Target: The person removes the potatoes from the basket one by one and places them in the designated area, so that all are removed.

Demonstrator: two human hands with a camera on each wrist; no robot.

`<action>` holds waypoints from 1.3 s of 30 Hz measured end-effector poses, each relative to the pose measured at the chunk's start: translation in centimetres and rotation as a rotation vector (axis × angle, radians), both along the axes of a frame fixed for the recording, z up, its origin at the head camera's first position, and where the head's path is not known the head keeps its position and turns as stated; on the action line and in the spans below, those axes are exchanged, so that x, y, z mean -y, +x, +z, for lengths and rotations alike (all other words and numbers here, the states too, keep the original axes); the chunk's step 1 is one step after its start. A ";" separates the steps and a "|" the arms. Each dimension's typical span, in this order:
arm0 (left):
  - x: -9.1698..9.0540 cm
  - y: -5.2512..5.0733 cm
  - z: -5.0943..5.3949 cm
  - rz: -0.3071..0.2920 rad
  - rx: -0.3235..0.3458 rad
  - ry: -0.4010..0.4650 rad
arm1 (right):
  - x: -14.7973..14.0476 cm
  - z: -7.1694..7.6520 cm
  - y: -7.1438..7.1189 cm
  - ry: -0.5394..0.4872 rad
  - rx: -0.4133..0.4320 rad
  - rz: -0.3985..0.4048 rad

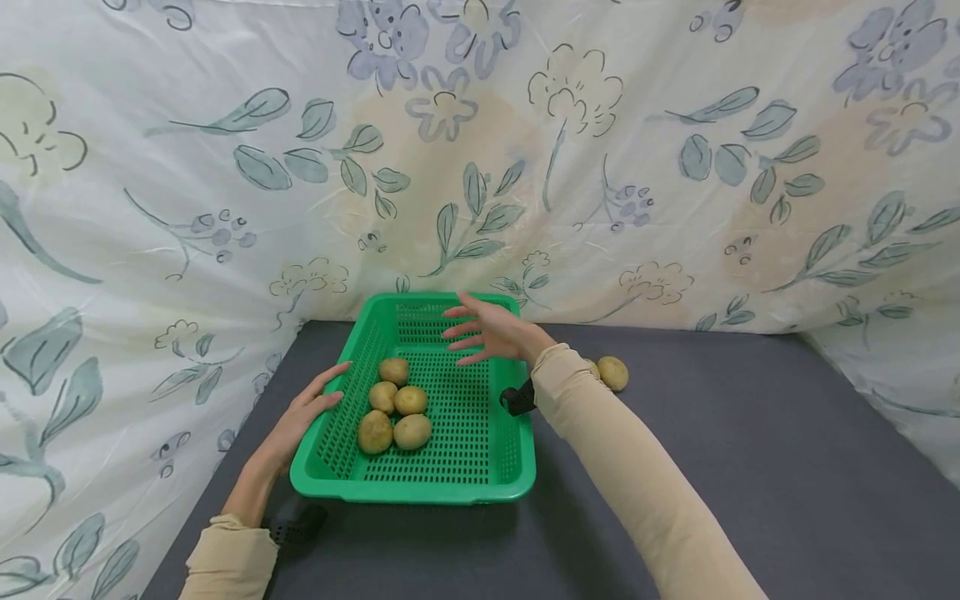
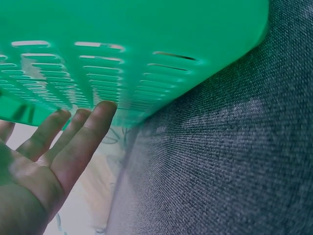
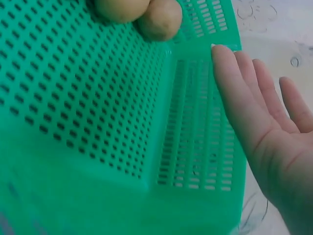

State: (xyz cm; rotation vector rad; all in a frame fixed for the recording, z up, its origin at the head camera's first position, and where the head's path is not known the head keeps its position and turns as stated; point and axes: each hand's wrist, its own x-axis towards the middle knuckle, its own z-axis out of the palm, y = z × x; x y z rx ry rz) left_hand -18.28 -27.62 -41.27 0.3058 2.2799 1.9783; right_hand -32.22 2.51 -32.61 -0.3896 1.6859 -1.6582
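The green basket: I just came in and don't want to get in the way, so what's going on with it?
A person has their left hand at the left side of the green basket, while their right hand is held over its right part, holding nothing. Five potatoes lie inside, toward the left. At least two more potatoes lie outside on the dark surface, to the right, one partly hidden by the right sleeve.

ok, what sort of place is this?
Probably a makeshift tabletop filming corner; the room beyond isn't visible. Floral sheeting encloses the back and sides of a dark grey surface, where a green basket holds a few potatoes.
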 end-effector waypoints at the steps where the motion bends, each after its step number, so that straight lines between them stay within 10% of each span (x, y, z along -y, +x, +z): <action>1: 0.0 0.0 0.0 0.000 0.000 0.003 | 0.3 -0.1 0.1 0.001 -0.001 0.002; 19: 0.1 -0.1 -0.1 0.003 -0.008 -0.022 | 5.1 -1.9 1.9 -0.054 0.040 0.047; 39: 0.3 -0.3 -0.3 -0.015 0.012 0.026 | 7.9 -4.2 2.5 -0.272 0.092 -0.233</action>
